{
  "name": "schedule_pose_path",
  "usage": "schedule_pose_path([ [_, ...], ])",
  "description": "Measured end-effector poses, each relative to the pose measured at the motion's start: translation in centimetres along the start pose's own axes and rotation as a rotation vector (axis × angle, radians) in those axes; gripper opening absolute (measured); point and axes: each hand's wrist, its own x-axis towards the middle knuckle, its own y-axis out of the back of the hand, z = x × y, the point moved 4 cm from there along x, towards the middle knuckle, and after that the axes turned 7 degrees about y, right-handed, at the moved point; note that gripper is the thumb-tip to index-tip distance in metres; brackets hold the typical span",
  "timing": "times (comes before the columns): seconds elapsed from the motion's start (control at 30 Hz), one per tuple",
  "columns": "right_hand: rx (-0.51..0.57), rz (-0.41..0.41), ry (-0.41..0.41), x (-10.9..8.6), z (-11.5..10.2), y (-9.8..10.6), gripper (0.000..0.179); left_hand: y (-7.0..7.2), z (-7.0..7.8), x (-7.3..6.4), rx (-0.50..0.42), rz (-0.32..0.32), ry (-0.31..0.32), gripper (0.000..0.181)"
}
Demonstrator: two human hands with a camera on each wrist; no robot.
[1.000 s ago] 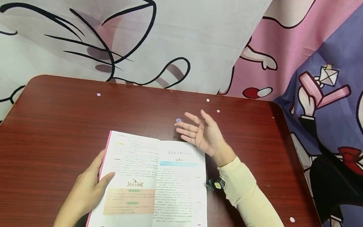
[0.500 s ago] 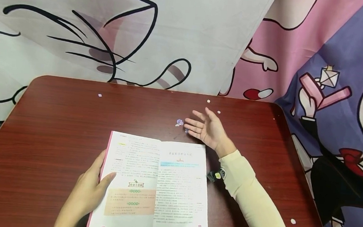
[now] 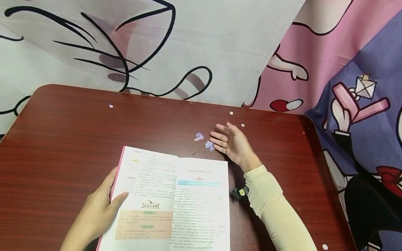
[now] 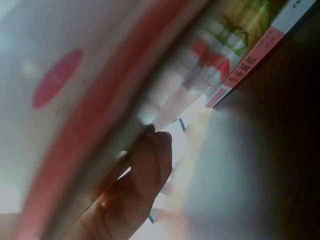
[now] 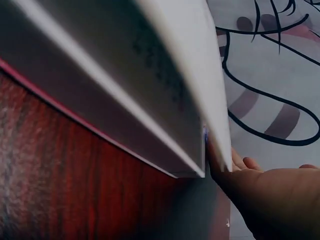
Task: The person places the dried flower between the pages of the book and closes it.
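An open book (image 3: 199, 205) with printed pages faces up in the head view, its pink cover edge showing along the left. My left hand (image 3: 98, 206) grips that left edge, thumb over the page and the other fingers beneath. The left wrist view shows those fingers (image 4: 150, 160) under the book's colourful outer cover (image 4: 240, 25). Beyond the book's far right corner is my right hand (image 3: 236, 146), palm turned inward and fingers spread, holding nothing. Two small purple flower-like pieces (image 3: 199, 136) lie by its fingertips. Raised page edges (image 5: 200, 75) cross the right wrist view beside the right hand (image 5: 280, 190).
The brown wooden table (image 3: 59, 141) has rounded far corners. Small pale bits (image 3: 243, 125) lie near its back edge, another white bit (image 3: 325, 247) at the right and a purple bit (image 3: 111, 106) at the back left. A cartoon-printed cloth (image 3: 208, 38) hangs behind.
My right hand has drawn to the right, uncovering the two purple pieces near its fingertips. The left hand and book stay nearly where they were; the head view has shifted slightly.
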Motion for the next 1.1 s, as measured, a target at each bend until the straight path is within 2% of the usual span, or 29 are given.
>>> schedule_pose_path([
  [0.4,-0.287,0.112,0.071,0.73,0.86,0.41,0.042,-0.01,0.09,-0.08,-0.025,-0.008,0.016,0.077],
  [0.53,-0.371,0.167,0.127,0.81,0.82,0.62,0.036,-0.1,-0.06,-0.04,-0.025,-0.018,0.03,0.078],
  [0.67,-0.567,0.214,0.19,0.89,0.8,0.75,0.026,-0.14,-0.11,0.03,-0.025,-0.009,0.025,0.078],
  [0.9,-1.021,0.225,0.248,0.86,0.78,0.56,0.016,-0.11,0.1,-0.08,-0.02,0.015,0.0,0.077],
  [1.0,-1.126,0.211,0.263,0.79,0.75,0.31,0.014,-0.1,0.14,-0.09,-0.018,0.019,-0.005,0.077],
  [1.1,-1.176,0.203,0.266,0.8,0.75,0.09,0.011,-0.09,0.2,-0.1,-0.015,0.022,-0.013,0.077],
])
